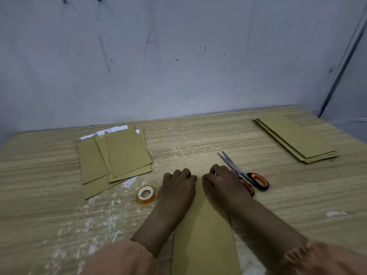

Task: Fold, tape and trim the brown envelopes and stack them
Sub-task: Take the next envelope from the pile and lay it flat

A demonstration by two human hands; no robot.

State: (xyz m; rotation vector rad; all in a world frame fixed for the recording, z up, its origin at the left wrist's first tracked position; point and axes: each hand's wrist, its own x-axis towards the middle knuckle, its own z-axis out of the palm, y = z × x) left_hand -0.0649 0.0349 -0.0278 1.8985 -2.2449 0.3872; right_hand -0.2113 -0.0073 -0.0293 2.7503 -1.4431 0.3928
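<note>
While your brown envelope [204, 231] lies lengthwise on the table's [297, 195] near edge, your left hand [177, 187] and right hand [222, 180] press curled fingers onto its far end, almost touching each other. Just left sits a tape roll [146, 194]; scissors [246, 173] lie beside your right hand. A loose envelope pile [115, 155] rests far left, a neat stack [296, 137] far right.

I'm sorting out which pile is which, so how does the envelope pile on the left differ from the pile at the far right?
The left pile is loose and fanned, its envelopes skewed at different angles; the right pile is stacked fairly neatly, edges only slightly stepped. The left pile has white paper showing at its far end; the right pile shows none. The left pile's envelopes look wider, the right pile's long and narrow. Both are brown envelopes lying flat on the wooden table.
</note>
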